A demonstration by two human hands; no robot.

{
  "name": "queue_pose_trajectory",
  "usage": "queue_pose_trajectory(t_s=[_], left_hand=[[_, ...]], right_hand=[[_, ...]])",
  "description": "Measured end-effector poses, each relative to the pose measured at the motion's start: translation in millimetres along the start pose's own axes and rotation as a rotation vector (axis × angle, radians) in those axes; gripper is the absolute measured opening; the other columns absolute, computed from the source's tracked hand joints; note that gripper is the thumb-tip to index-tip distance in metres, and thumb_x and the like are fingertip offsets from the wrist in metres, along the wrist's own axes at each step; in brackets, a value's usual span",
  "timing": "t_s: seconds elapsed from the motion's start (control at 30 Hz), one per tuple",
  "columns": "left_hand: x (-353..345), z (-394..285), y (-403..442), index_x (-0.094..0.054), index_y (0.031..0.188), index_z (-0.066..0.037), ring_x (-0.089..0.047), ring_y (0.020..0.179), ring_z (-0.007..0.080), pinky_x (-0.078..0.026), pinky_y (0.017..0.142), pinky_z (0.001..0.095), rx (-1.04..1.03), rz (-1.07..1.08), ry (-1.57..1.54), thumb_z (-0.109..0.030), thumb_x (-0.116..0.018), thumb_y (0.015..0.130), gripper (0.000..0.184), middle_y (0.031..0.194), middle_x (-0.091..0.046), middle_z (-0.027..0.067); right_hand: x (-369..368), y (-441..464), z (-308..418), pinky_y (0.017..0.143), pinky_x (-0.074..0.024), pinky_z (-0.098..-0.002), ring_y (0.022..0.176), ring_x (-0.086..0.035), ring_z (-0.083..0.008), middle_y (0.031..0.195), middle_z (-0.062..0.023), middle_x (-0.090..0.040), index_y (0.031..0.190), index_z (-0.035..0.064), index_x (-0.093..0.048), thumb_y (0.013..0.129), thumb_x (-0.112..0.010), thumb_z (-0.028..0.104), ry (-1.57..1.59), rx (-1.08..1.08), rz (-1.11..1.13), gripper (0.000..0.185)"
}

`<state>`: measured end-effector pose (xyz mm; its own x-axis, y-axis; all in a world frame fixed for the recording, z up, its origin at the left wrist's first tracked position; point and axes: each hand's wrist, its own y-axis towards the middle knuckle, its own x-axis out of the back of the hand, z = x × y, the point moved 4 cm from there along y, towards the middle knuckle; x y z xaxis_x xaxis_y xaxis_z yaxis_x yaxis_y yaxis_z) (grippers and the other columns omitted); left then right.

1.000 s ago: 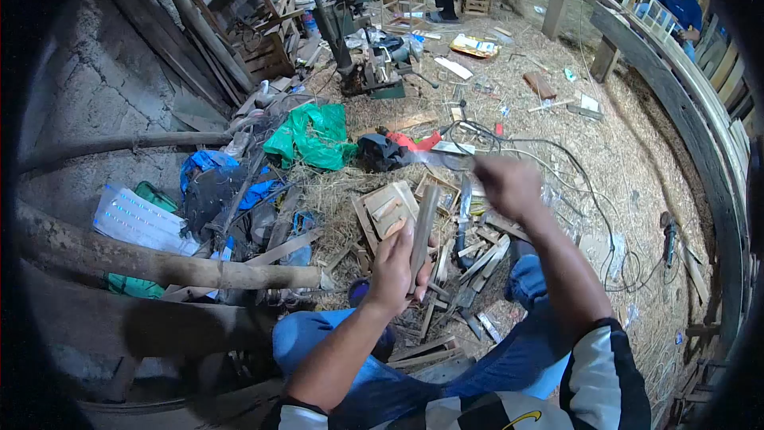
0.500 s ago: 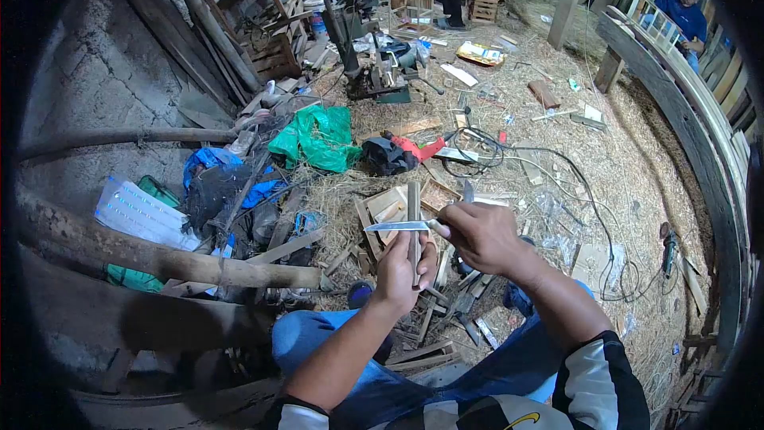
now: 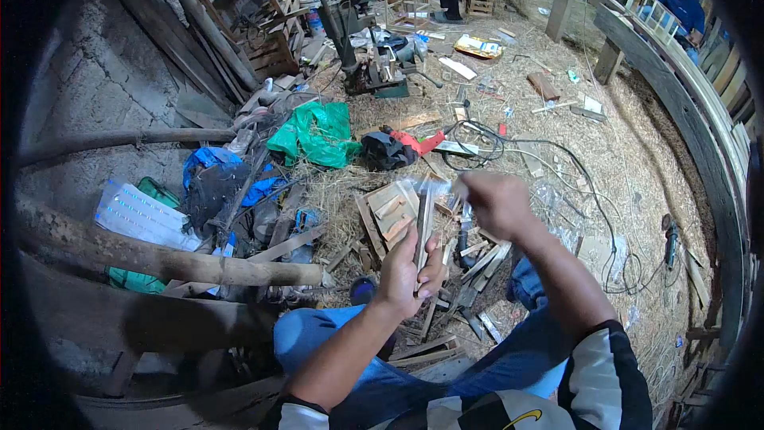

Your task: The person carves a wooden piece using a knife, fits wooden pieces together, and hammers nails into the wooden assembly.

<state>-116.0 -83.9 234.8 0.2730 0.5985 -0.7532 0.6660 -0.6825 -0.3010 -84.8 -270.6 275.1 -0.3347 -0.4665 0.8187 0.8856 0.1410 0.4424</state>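
My left hand (image 3: 404, 277) is closed around a narrow strip of wood (image 3: 425, 227), which points up and away from me. In my right hand (image 3: 500, 205) is a knife (image 3: 430, 185), its blade smeared by motion. The blade lies across the far end of the strip; whether it touches the wood I cannot tell. Below and beyond the strip, pieces of wood and a shallow wooden box (image 3: 380, 219) lie on the ground between my knees.
Wood offcuts (image 3: 477, 279) are piled by my feet. A thick pole (image 3: 167, 251) runs along the left. Further off are a green plastic bag (image 3: 314, 134), a black cable (image 3: 549, 151) and a machine (image 3: 370, 56). Two people sit at the back, one by a long beam (image 3: 676, 80).
My right hand has moved slightly right and up, carrying the knife from the strip's middle to its far end. The strip leans more to the right.
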Motion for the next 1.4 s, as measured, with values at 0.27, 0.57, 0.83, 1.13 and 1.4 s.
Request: queue_pose_trajectory(t_s=[0.27, 0.57, 0.83, 1.13, 1.4], left_hand=[[5.5, -6.3, 8.2, -0.047, 0.091, -0.016, -0.033, 0.039, 0.0129, -0.03, 0.04, 0.027, -0.1, -0.055, 0.013, -0.049, -0.026, 0.107, 0.043, 0.052, -0.035, -0.0015], [0.8, -3.0, 5.8, -0.046, 0.085, -0.016, -0.033, 0.04, 0.0127, -0.031, 0.041, 0.0277, -0.025, 0.001, -0.058, -0.047, -0.025, 0.107, 0.043, 0.052, -0.035, -0.0014], [-4.3, 0.1, 2.0, -0.049, 0.097, -0.012, -0.043, 0.042, 0.0138, -0.035, 0.041, 0.0248, -0.049, -0.184, -0.029, -0.048, -0.029, 0.107, 0.042, 0.055, -0.045, 0.0026], [-1.6, 1.3, -1.2, -0.052, 0.099, -0.011, -0.031, 0.034, 0.0117, -0.029, 0.035, 0.0266, -0.009, 0.011, -0.044, -0.042, -0.03, 0.108, 0.04, 0.049, -0.035, -0.0002], [-0.5, 3.4, -0.2, -0.05, 0.101, -0.01, -0.039, 0.038, 0.012, -0.035, 0.038, 0.0267, -0.078, -0.109, 0.036, -0.045, -0.033, 0.107, 0.04, 0.056, -0.045, 0.0031]], right_hand=[[18.9, -4.1, 10.9, 0.052, -0.0447, -0.045, 0.064, -0.064, -0.032, 0.072, -0.0085, -0.062, 0.096, 0.0147, -0.058, 0.093, -0.06, 0.031, 0.092, -0.217, -0.042, 0.017], [-7.4, -9.3, 15.1, 0.056, -0.0475, -0.0467, 0.07, -0.065, -0.0327, 0.079, -0.0065, -0.063, 0.096, 0.0154, -0.056, 0.088, -0.062, 0.027, 0.099, 0.187, 0.111, 0.015], [1.4, -11.1, 20.6, 0.058, -0.0464, -0.047, 0.07, -0.064, -0.0345, 0.077, -0.0101, -0.062, 0.097, 0.0135, -0.056, 0.092, -0.06, 0.031, 0.137, 0.05, 0.023, 0.019], [-10.7, -12.8, 19.5, 0.054, -0.0455, -0.0455, 0.067, -0.063, -0.0335, 0.074, -0.0088, -0.06, 0.092, 0.0127, -0.055, 0.091, -0.061, 0.027, 0.099, 0.151, 0.088, 0.016], [6.7, -4.1, 1.6, 0.056, -0.0451, -0.045, 0.065, -0.062, -0.0352, 0.073, -0.0123, -0.061, 0.099, 0.0118, -0.058, 0.095, -0.06, 0.028, 0.066, -0.022, 0.0, 0.016]])
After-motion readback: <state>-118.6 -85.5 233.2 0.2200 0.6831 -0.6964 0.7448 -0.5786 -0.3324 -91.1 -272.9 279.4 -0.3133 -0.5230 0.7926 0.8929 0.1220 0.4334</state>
